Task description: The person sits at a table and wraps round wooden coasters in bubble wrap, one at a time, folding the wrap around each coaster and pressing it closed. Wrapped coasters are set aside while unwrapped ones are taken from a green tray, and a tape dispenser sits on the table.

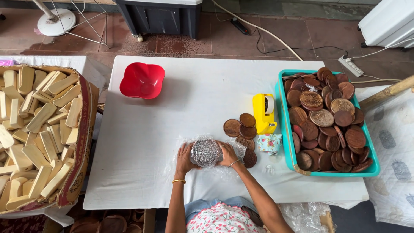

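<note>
A round disc wrapped in bubble wrap (206, 152) sits between the two hands, pressed from both sides on the white surface (172, 112). The left hand (184, 156) cups its left edge and the right hand (227, 153) cups its right edge; the fingers (223, 149) of both are curled closed around the bundle, touching it. The bundle is roughly round, so it shows no clear long axis, and both hands are equally near it. Loose wrap spreads flat on the surface beneath and just ahead of the fingers.

Just to the right of the right hand's fingers lies a small cluster of bare brown wooden discs (242, 129), some overlapping, the nearest touching the wrap's edge. Beyond them stands a yellow tape dispenser (264, 113), with a small flowered cloth (269, 143) below it. Further right, a teal tray (285, 129) is heaped with many more brown discs, some carved.

Ahead and left of the fingers, well apart, a red bowl (142, 80) appears to hold nothing. Far left, a cardboard box (82, 129) is filled with pale wooden blocks (39, 129).
</note>
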